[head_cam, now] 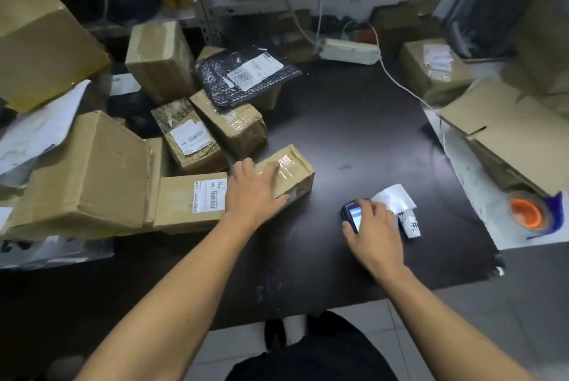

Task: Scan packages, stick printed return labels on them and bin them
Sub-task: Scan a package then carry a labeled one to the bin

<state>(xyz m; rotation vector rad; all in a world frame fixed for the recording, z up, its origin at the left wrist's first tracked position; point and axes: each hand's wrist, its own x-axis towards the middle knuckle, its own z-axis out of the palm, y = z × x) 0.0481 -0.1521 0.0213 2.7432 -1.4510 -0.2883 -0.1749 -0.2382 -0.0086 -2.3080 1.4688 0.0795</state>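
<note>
Both bare forearms reach forward over the dark table (pixel 354 122). The left hand (pixel 251 192) lies palm down on a small taped cardboard package (pixel 289 169), fingers spread across its top and thumb curled down its near side, so it grips the box. The right hand (pixel 374 228) curls around a small blue handheld scanner (pixel 354 214) with a lit screen, thumb at its near edge, holding it against the table. A strip of printed labels (pixel 400 206) curls out from under that hand toward 1 o'clock, white with dark characters.

The gripped package sits just left of the table's centre; it is tan, glossy with clear tape, and no label shows on its top. From 9 to 11 o'clock of it roughly seven more parcels are heaped: a labelled box (pixel 191 200) touching the left wrist, a patterned box (pixel 187 137) with a white label, and a black bubble mailer (pixel 246 75) on top. One more labelled carton (pixel 431 69) stands at 2 o'clock. One orange-cored tape roll (pixel 526 211) lies at 3 o'clock.
</note>
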